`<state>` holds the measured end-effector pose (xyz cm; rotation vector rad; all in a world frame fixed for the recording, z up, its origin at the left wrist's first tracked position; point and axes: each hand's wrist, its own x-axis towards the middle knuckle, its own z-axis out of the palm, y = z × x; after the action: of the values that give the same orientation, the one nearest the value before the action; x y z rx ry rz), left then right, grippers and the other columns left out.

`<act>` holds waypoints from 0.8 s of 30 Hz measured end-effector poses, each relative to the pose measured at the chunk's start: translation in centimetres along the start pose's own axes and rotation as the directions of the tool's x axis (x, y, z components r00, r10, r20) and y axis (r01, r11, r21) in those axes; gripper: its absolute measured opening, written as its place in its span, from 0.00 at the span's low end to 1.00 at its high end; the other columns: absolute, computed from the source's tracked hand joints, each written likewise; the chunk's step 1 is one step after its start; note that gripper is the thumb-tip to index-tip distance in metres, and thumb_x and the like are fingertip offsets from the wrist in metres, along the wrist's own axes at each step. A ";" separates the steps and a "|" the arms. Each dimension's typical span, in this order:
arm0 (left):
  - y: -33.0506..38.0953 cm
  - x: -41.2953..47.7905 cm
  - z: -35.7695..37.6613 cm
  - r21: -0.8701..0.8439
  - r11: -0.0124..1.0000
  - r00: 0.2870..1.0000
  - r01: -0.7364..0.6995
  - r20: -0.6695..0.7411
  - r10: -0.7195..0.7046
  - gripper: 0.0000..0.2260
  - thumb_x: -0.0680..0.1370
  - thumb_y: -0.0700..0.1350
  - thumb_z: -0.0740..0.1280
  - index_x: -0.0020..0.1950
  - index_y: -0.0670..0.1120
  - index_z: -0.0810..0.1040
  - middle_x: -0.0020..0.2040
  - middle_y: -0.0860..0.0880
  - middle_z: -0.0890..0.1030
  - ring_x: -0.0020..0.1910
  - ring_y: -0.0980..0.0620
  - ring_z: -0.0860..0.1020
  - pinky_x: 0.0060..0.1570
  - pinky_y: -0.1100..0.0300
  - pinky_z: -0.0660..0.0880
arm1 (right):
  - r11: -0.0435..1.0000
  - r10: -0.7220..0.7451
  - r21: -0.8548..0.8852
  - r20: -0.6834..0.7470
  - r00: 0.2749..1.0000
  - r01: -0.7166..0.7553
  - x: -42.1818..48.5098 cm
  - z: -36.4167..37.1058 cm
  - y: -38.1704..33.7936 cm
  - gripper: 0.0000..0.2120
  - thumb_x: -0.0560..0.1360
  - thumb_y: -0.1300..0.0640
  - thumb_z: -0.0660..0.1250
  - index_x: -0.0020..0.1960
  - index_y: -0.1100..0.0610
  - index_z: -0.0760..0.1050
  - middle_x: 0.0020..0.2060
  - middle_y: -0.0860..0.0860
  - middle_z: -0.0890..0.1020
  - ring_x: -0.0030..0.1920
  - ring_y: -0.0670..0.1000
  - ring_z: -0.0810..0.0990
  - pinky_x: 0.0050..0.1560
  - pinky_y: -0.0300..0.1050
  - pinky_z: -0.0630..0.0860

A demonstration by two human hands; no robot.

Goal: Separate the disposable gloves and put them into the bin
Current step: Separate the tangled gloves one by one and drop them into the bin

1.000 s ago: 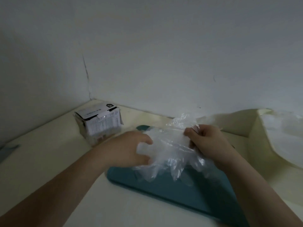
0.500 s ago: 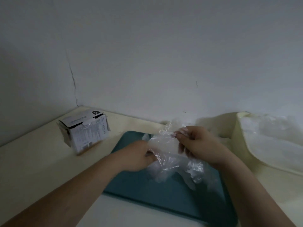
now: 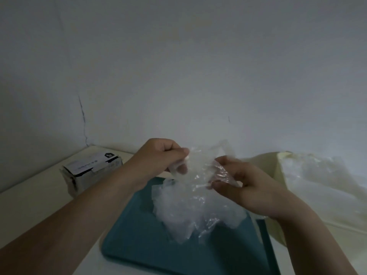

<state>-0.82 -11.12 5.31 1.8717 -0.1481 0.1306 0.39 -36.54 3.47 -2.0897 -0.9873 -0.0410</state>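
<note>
Currently in hand: the separating step, as I judge it. 2 bare hands hold a crumpled clump of thin clear plastic disposable gloves (image 3: 194, 207) up over a flat teal plastic tray (image 3: 149, 245), gripping it at 2 spots that are apart, as if to peel 1 layer off the rest.
Left hand: the left hand (image 3: 164, 155) is raised highest. Its fingers are curled in, and the thumb and forefinger pinch the upper left edge of the film.
Right hand: the right hand (image 3: 244, 187) is a little lower. Its forefinger and thumb pinch the right side of the clump, and the other fingers are loosely bent behind it.
Gloves' place: in the air between the 2 hands, with most of the clump hanging down in front of the tray. I cannot tell whether its lowest folds touch the tray.
Bin: a cream plastic bin (image 3: 278, 169) stands on the right, just beside the tray and near the right hand. Clear film (image 3: 321, 185) lies inside it. I cannot tell whether that is a liner or gloves already dropped in.
Done so far: the clump is lifted and gripped from both sides, but no single glove hangs visibly free of the rest.
Left to do: pull 1 glove clear, carry it right to the bin, drop it in, and repeat for the rest of the clump. That looks like most of the task.
Other things: a small white and black cardboard box (image 3: 89, 173) sits on the cream tabletop (image 3: 29, 205), left of the tray and near the wall corner.
</note>
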 end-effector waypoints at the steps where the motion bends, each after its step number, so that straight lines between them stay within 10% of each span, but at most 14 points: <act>1: 0.2 -0.1 0.2 -0.005 1.000 0.999 -0.010 0.035 0.010 0.12 0.81 0.46 0.72 0.44 0.38 0.83 0.39 0.43 0.87 0.34 0.55 0.82 0.38 0.65 0.76 | 1.000 -0.002 -0.022 -0.030 1.000 0.002 0.0 -0.1 0.0 0.05 0.80 0.54 0.72 0.51 0.47 0.87 0.65 0.41 0.78 0.67 0.43 0.77 0.70 0.45 0.72; 5: 0.3 0.1 1.4 -0.027 1.000 0.992 -0.008 0.126 0.012 0.13 0.79 0.50 0.75 0.39 0.44 0.82 0.34 0.45 0.77 0.34 0.50 0.73 0.40 0.58 0.72 | 0.996 0.031 -0.070 -0.289 0.957 -0.053 0.0 0.2 -0.2 0.05 0.78 0.50 0.73 0.50 0.42 0.87 0.72 0.31 0.66 0.75 0.30 0.60 0.70 0.26 0.60; 9: -0.1 0.4 1.7 -0.324 0.935 0.961 0.143 0.272 -0.053 0.10 0.73 0.47 0.79 0.38 0.45 0.82 0.36 0.44 0.76 0.33 0.49 0.74 0.35 0.61 0.74 | 0.974 0.165 0.201 -0.341 0.926 -0.100 0.0 -0.5 -0.1 0.05 0.77 0.51 0.76 0.50 0.43 0.88 0.76 0.40 0.71 0.77 0.41 0.66 0.77 0.44 0.62; 13: 0.3 0.2 2.2 -0.401 0.873 0.905 0.277 0.414 -0.096 0.07 0.73 0.46 0.77 0.42 0.45 0.82 0.38 0.47 0.79 0.36 0.52 0.78 0.37 0.60 0.78 | 0.767 0.187 0.640 -0.176 0.966 -0.032 -0.3 0.0 0.4 0.12 0.70 0.54 0.79 0.50 0.60 0.88 0.54 0.56 0.88 0.57 0.55 0.86 0.63 0.53 0.80; 19: -1.0 1.5 2.8 -0.665 0.685 0.926 0.296 0.025 -0.377 0.16 0.80 0.60 0.70 0.46 0.49 0.87 0.43 0.50 0.83 0.33 0.54 0.83 0.35 0.61 0.79 | 0.808 0.441 0.541 -0.291 0.849 -0.234 0.9 1.3 0.8 0.05 0.77 0.64 0.73 0.44 0.61 0.88 0.40 0.58 0.88 0.41 0.57 0.85 0.47 0.48 0.83; 24: -1.9 -0.8 3.5 -0.746 0.564 0.929 0.354 0.210 -0.306 0.35 0.76 0.73 0.61 0.55 0.43 0.88 0.43 0.42 0.86 0.35 0.47 0.85 0.37 0.55 0.82 | 0.717 0.532 0.674 -0.368 0.763 -0.176 1.4 2.1 1.6 0.08 0.78 0.62 0.73 0.45 0.67 0.84 0.35 0.57 0.81 0.35 0.53 0.80 0.42 0.49 0.80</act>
<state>-1.22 -13.83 2.32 0.9863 0.1115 -0.2304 1.85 -34.80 1.49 -1.4878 -0.1578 -0.0903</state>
